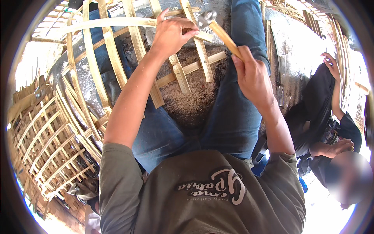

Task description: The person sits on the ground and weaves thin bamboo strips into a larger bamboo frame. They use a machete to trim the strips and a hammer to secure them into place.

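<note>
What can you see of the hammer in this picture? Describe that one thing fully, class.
The hammer has a small grey metal head and a pale wooden handle. It is tilted, head up and to the left, handle slanting down to the right. The right hand grips the handle's lower end. The head sits just above a strip of the bamboo frame, close to the fingertips of the left hand, which rests on that frame. Whether head and strip touch is unclear.

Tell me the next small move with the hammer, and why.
Probably a short tap down: the right hand holds the hammer with its head raised just beside the left hand, whose fingers pinch a spot on the bamboo lattice. Keep fingers clear.
</note>
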